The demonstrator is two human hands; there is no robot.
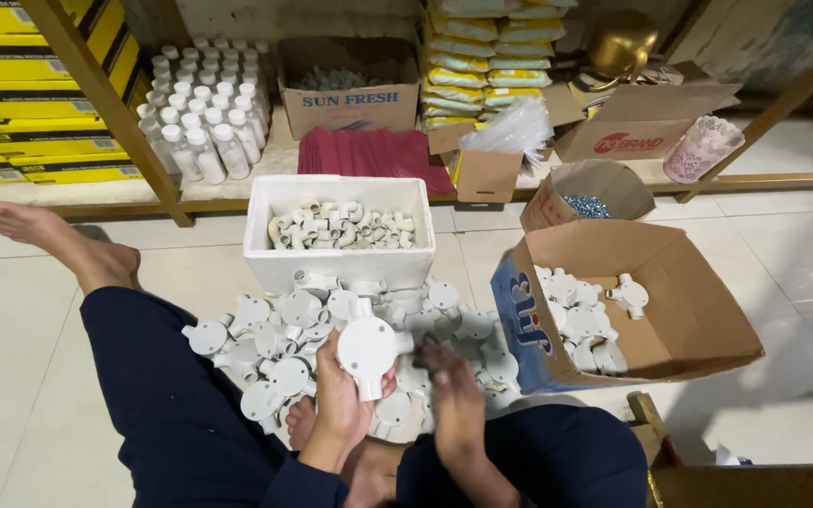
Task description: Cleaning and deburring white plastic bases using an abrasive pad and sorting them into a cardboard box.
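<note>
Left hand [342,400] grips a white junction box [367,350] — right hand [454,400], blurred at three o'clock, grip indeterminate — risk: box slips into the floor pile [284,343] if jolted.

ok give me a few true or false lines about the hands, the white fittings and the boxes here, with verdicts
1. The left hand holds a round white junction box above the pile of white fittings on the floor. True.
2. The right hand grips a screwdriver. False: no tool shows in it; it is blurred, beside the held junction box.
3. The white foam box holds small white fittings. True.
4. The cardboard box on the right is empty. False: several white junction boxes lie in it.
5. The white bottles stand on the low shelf at the left. True.
</note>
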